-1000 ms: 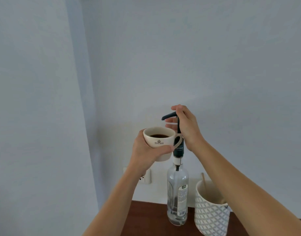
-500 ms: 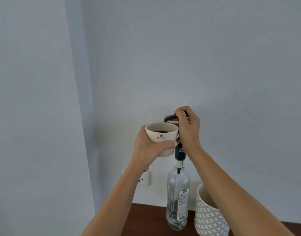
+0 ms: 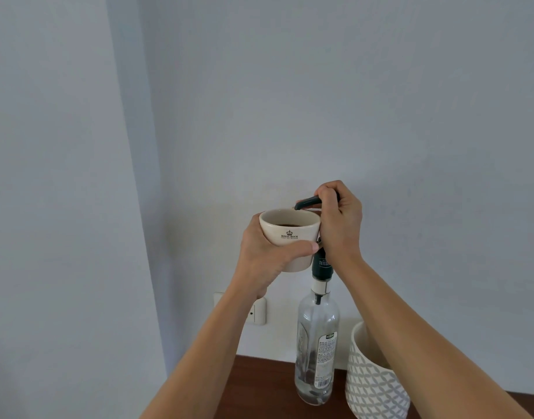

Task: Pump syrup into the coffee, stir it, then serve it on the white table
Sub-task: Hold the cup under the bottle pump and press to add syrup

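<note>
A cream coffee cup (image 3: 290, 229) with dark coffee inside is held up in the air by my left hand (image 3: 265, 261), wrapped around its side. A clear glass syrup bottle (image 3: 317, 343) stands on a brown wooden surface (image 3: 259, 385). Its dark pump head (image 3: 308, 202) has its spout over the cup's rim. My right hand (image 3: 339, 225) is closed over the top of the pump. The pump's dark collar shows below my right hand.
A white patterned ceramic pot (image 3: 374, 385) stands right of the bottle, partly behind my right forearm. A white wall socket (image 3: 258, 311) is on the pale wall behind my left wrist. A wall corner runs down the left.
My right hand has closed over the pump head and pushed it down. The cup has stayed under the spout. The view has tilted up a little.
</note>
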`<action>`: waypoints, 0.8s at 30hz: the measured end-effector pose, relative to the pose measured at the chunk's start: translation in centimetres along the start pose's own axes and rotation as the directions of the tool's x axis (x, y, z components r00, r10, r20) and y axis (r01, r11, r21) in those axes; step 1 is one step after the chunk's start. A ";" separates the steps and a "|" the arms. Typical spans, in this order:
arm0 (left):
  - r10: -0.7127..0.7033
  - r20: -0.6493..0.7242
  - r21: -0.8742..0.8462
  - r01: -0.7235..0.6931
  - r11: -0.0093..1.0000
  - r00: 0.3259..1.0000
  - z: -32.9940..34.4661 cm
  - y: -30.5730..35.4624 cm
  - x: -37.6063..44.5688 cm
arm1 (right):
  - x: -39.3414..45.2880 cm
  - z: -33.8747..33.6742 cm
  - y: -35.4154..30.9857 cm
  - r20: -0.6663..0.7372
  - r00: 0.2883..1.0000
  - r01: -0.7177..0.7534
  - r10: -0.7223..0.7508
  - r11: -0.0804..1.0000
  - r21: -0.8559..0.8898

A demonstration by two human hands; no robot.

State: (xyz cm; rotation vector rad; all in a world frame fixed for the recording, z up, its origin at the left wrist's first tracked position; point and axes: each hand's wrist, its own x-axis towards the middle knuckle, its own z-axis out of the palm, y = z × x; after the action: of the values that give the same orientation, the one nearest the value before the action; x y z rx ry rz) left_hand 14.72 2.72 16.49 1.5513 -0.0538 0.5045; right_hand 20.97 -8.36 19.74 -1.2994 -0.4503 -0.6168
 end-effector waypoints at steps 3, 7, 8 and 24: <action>0.003 -0.005 -0.006 -0.003 1.000 1.000 0.0 -0.2 0.2 | 0.1 0.0 0.1 -0.018 1.000 0.011 -0.011 1.000 -0.028; -0.001 -0.002 -0.013 0.001 1.000 1.000 -0.1 -0.2 0.3 | 0.2 0.1 0.2 -0.024 0.999 0.033 -0.034 0.998 -0.048; 0.001 0.001 -0.009 -0.001 1.000 1.000 -0.1 -0.2 0.3 | 0.2 0.1 0.3 -0.028 0.999 0.038 -0.040 0.998 -0.059; 0.002 -0.010 -0.009 -0.002 1.000 1.000 0.0 -0.4 0.1 | 0.4 0.1 1.0 -0.015 0.998 0.062 -0.064 0.992 -0.111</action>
State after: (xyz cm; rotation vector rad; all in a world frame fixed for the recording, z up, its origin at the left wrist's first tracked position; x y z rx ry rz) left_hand 14.95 2.83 16.17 1.5397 -0.0502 0.5126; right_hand 21.93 -8.20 19.32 -1.3869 -0.4486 -0.7149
